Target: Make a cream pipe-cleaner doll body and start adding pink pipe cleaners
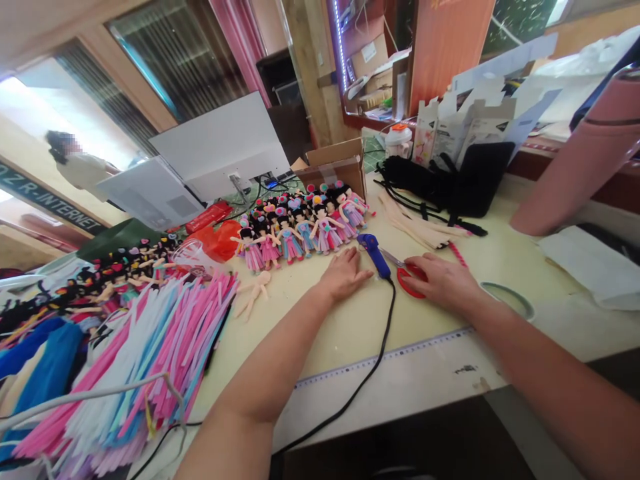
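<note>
My left hand (346,275) lies flat on the table, fingers stretched and holding nothing. Just to its right is a blue glue gun (374,255), its black cord running toward the near edge. My right hand (444,281) has its fingers on the red handles of a pair of scissors (411,283), whose blades point away to the left. Beyond my left hand stand several small dolls (300,230) with black hair and pink, purple and blue skirts. A bare beige doll body (257,293) lies to the left.
Pink, white and blue pipe cleaners (150,347) pile up at left. Beige pipe cleaners (417,223) and black ones (420,177) lie at the far right. A ruler strip (385,357) runs along the near edge. A pink bottle (575,153) stands right; a cardboard box (340,160) sits behind the dolls.
</note>
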